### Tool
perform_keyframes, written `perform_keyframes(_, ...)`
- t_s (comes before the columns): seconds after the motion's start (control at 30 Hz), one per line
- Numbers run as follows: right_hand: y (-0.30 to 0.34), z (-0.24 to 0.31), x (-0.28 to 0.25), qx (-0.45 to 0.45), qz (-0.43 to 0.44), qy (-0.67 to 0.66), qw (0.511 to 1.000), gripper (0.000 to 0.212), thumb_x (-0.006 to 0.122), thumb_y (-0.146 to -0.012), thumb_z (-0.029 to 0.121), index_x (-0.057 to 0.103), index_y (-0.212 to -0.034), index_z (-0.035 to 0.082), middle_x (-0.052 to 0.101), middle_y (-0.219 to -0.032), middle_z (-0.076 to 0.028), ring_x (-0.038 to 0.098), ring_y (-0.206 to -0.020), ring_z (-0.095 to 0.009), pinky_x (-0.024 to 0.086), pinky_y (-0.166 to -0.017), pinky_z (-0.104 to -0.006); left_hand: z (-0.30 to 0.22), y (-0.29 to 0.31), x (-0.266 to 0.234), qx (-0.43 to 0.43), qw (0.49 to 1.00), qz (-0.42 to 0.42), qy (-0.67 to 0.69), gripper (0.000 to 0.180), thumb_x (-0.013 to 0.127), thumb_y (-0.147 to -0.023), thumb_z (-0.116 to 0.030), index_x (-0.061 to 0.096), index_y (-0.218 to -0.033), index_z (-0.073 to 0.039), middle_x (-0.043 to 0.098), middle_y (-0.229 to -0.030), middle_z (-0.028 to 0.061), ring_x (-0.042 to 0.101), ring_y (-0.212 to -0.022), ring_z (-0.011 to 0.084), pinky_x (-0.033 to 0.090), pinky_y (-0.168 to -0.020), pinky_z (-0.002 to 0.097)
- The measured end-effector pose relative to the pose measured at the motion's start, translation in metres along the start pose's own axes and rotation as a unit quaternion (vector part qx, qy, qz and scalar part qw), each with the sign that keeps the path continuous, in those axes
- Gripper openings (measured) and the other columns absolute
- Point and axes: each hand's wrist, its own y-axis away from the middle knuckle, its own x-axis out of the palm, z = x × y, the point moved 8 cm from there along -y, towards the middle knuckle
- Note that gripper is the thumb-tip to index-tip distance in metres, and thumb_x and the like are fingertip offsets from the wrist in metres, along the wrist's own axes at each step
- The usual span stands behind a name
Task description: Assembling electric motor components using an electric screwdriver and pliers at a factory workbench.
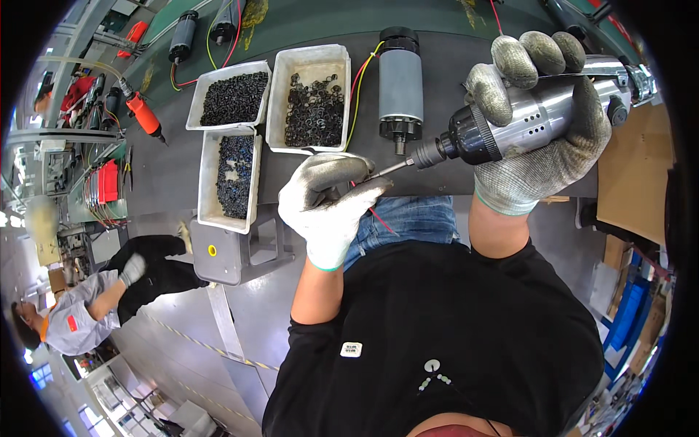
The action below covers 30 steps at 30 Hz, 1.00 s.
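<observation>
My right hand (526,172), in a grey-coated work glove, wraps round a silver power screwdriver (542,116) with a black collar, held nearly level and pointing left. From its nose runs a thin metal bit (393,169). My left hand (328,197), gloved too, pinches the end of that bit between thumb and finger; whether a small part sits there is hidden. A red wire (383,221) hangs below the left fingers. Just beyond the bit, a grey cylindrical motor (400,84) with black ends stands on the dark bench mat, with red and yellow-green wires beside it.
White bins hold small black rings (314,109), black parts (234,99) and dark bluish parts (234,178). More motors (183,36) lie at the back. An orange screwdriver (145,116) hangs at left. A grey stool (218,256) stands below the bench; a co-worker (80,313) is at left.
</observation>
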Motion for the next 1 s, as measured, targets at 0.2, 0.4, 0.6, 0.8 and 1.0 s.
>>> perform_keyframes(0.2, 0.004, -0.001, -0.003, 0.008, 0.022, -0.013, 1.0, 0.033, 0.063, -0.096, 0.022, 0.058, -0.123, 0.005, 0.055, -0.108, -0.007, 0.046, -0.095, -0.021, 0.046, -0.068, -0.0361, 0.008, 0.003, 0.01, 0.006, 0.999, 0.022, 0.046, 0.037, 0.095, -0.063, -0.002, 0.072, -0.092, 0.0, 0.075, -0.089, 0.0102, 0.065, -0.073, 0.0123, 0.052, -0.064, 0.0281)
perform_keyframes(0.4, 0.006, 0.005, -0.022, -0.017, -0.011, 0.073, 0.997, 0.029, 0.061, -0.098, 0.019, 0.058, -0.124, 0.006, 0.06, -0.112, -0.01, 0.052, -0.1, -0.024, 0.049, -0.069, -0.0366, 0.02, 0.007, 0.027, -0.123, 0.986, 0.055, -0.097, 0.037, 0.092, -0.071, -0.015, 0.07, -0.098, -0.001, 0.074, -0.093, 0.0127, 0.07, -0.08, 0.0187, 0.057, -0.073, 0.0335)
perform_keyframes(0.6, 0.017, 0.005, -0.048, -0.035, -0.046, 0.249, 0.967, 0.025, 0.061, -0.099, 0.013, 0.059, -0.123, 0.005, 0.066, -0.114, -0.017, 0.064, -0.108, -0.032, 0.058, -0.076, -0.039, 0.07, 0.039, 0.072, -0.014, 0.832, 0.185, -0.523, 0.042, 0.077, -0.088, -0.045, 0.068, -0.094, -0.004, 0.068, -0.079, 0.0112, 0.07, -0.072, 0.024, 0.056, -0.065, 0.0374)
perform_keyframes(0.8, 0.029, -0.002, -0.055, -0.034, -0.048, 0.352, 0.934, 0.027, 0.061, -0.098, 0.008, 0.058, -0.123, 0.001, 0.068, -0.112, -0.021, 0.071, -0.098, -0.032, 0.061, -0.075, -0.039, 0.098, 0.045, 0.081, 0.039, 0.812, 0.198, -0.548, 0.039, 0.072, -0.092, -0.047, 0.064, -0.087, -0.009, 0.062, -0.065, 0.0059, 0.066, -0.058, 0.0263, 0.052, -0.057, 0.0393)
perform_keyframes(1.0, 0.032, -0.008, -0.061, -0.021, -0.067, 0.381, 0.922, 0.027, 0.06, -0.097, 0.005, 0.058, -0.124, -0.001, 0.068, -0.111, -0.022, 0.072, -0.095, -0.032, 0.062, -0.074, -0.0382, 0.085, 0.044, 0.075, 0.031, 0.845, 0.159, -0.51, 0.032, 0.07, -0.095, -0.039, 0.061, -0.08, -0.011, 0.059, -0.058, 0.0056, 0.062, -0.05, 0.0259, 0.05, -0.053, 0.0403)
